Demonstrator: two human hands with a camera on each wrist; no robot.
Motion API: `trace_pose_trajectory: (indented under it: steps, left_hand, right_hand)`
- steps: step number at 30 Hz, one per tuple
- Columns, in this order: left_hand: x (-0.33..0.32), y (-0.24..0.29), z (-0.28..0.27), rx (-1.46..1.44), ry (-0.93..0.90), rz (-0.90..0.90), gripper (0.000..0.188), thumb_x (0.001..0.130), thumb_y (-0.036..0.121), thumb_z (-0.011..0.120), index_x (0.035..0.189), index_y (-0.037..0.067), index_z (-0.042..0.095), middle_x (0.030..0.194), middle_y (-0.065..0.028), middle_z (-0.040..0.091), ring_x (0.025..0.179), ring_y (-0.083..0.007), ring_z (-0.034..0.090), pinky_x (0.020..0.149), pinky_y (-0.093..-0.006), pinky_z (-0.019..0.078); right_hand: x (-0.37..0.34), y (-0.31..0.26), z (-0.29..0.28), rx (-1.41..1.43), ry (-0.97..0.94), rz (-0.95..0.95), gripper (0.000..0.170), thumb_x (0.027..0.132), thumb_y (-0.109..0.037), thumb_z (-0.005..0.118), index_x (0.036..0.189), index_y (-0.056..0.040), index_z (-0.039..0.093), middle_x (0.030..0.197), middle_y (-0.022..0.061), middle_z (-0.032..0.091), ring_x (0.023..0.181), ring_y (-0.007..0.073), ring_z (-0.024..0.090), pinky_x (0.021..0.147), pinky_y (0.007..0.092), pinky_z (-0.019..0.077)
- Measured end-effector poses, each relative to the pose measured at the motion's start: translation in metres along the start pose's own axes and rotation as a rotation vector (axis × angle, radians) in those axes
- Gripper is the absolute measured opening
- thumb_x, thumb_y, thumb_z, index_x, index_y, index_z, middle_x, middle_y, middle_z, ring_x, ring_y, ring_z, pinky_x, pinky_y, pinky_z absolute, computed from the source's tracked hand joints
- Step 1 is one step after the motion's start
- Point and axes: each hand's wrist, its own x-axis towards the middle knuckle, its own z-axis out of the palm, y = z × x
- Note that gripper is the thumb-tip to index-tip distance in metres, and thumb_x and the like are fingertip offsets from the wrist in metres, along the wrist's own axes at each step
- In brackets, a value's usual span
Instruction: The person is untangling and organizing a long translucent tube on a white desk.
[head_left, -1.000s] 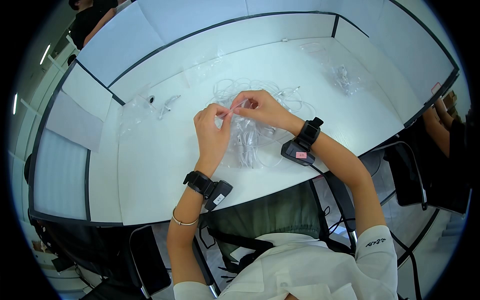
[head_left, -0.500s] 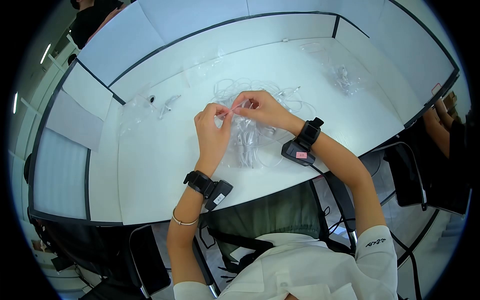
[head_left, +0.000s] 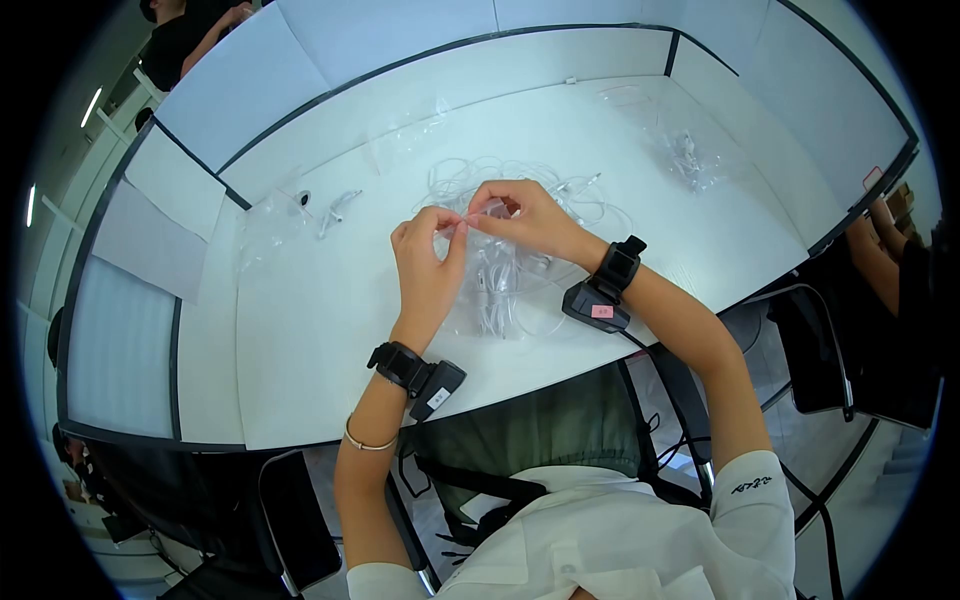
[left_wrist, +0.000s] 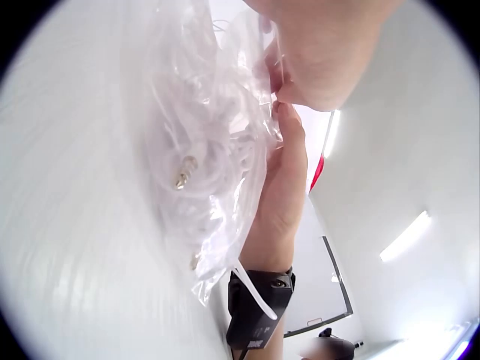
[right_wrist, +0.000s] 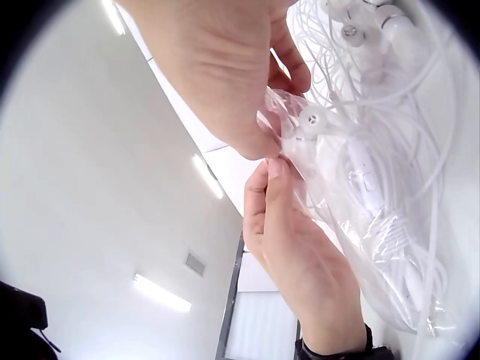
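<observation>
A clear plastic bag (head_left: 493, 290) with coiled white wired earphones (right_wrist: 367, 180) inside hangs just under both hands. With thumb and fingertips my left hand (head_left: 432, 265) pinches the bag's top edge. Right beside it, my right hand (head_left: 535, 215) pinches the same edge, and the fingertips of both hands meet. In the left wrist view, a metal plug (left_wrist: 185, 172) shows through the plastic. An earbud (right_wrist: 311, 120) lies near the bag's top in the right wrist view.
Behind the hands, a tangle of loose white earphone cables (head_left: 480, 170) spreads over the white table (head_left: 330, 340). Bagged earphones (head_left: 687, 155) lie at the right, and another cable bundle (head_left: 338, 210) lies with clear plastic at the left. Low panels (head_left: 480, 70) enclose the table.
My left hand has shifted slightly to the right along the bag's edge. The right hand stays almost in place. In the background, a person's arm has moved.
</observation>
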Motion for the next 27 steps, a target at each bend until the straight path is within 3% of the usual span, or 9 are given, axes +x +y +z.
trace_pose_trajectory:
  steps: [8, 17, 27]
  left_hand:
    - [-0.001, 0.003, -0.001, 0.047, -0.005, 0.034, 0.004, 0.085, 0.010, 0.058, 0.087, 0.007, 0.056, 0.082, -0.0019, 0.060, 0.078, -0.0166, 0.057, 0.090, -0.0351, 0.0295]
    - [-0.002, -0.004, 0.001, 0.010, 0.002, -0.050, 0.006, 0.086, 0.011, 0.057, 0.090, 0.008, 0.054, 0.083, -0.0017, 0.060, 0.080, -0.0159, 0.058, 0.092, -0.0362, 0.0282]
    - [-0.001, 0.000, 0.000, 0.035, 0.008, 0.026, 0.005, 0.085, 0.011, 0.058, 0.088, 0.008, 0.055, 0.084, -0.0003, 0.059, 0.081, -0.0147, 0.057, 0.092, -0.0357, 0.0280]
  right_hand:
    - [0.000, -0.001, 0.000, -0.021, -0.015, 0.017, 0.014, 0.080, -0.017, 0.064, 0.086, -0.0053, 0.064, 0.074, -0.0012, 0.060, 0.061, 0.0055, 0.045, 0.057, 0.0212, 0.0381]
    - [-0.001, -0.005, -0.003, -0.011, -0.012, 0.021, 0.015, 0.084, -0.019, 0.064, 0.086, -0.0052, 0.061, 0.078, -0.0024, 0.059, 0.065, 0.0046, 0.049, 0.059, 0.0212, 0.0397]
    - [-0.001, -0.006, -0.002, -0.008, -0.026, 0.017, 0.015, 0.084, -0.020, 0.064, 0.088, -0.0058, 0.062, 0.077, -0.0020, 0.060, 0.064, 0.0046, 0.048, 0.058, 0.0214, 0.0398]
